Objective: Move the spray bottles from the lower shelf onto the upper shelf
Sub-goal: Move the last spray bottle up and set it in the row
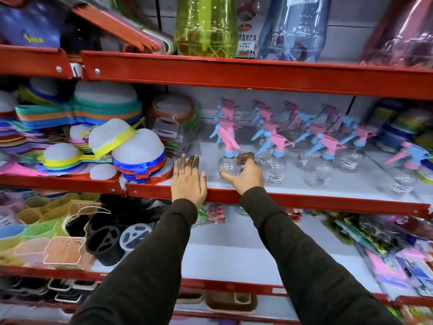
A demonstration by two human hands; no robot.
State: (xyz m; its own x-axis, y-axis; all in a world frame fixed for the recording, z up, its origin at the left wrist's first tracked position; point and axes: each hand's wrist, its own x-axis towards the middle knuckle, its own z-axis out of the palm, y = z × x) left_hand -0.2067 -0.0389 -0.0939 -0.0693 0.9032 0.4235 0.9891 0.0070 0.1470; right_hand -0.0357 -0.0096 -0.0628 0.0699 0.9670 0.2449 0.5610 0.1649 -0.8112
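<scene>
Two hands work at the front edge of one shelf (304, 198), the shelf where the spray bottles stand in rows.

Furthest to the left of the fingers, the stacked sieves (138, 158) fill their own part of this shelf and are not touched.

The left hand (188, 181) lies flat, palm down, its fingers (194, 163) stretched out and a little spread, holding nothing. They rest on a bare part of the shelf just left of the bottles. I judge that this hand steadies the person, or waits there to guard the neighbouring goods.

Just to the right of those fingers stands the front bottle (228, 164), clear, with a blue collar and a pink trigger. The right hand (246, 173) is curved around its round body: the thumb is near the left side and the other fingers pass behind the neck. They seem to touch it, but I cannot tell if the grip is already firm.

To the right of the right fingers the other bottles (318, 158) stand upright, close together, with price labels to the front.

Above all the fingers, the upper shelf (257, 71) already carries large transparent containers (206, 26), so free room there looks small.
</scene>
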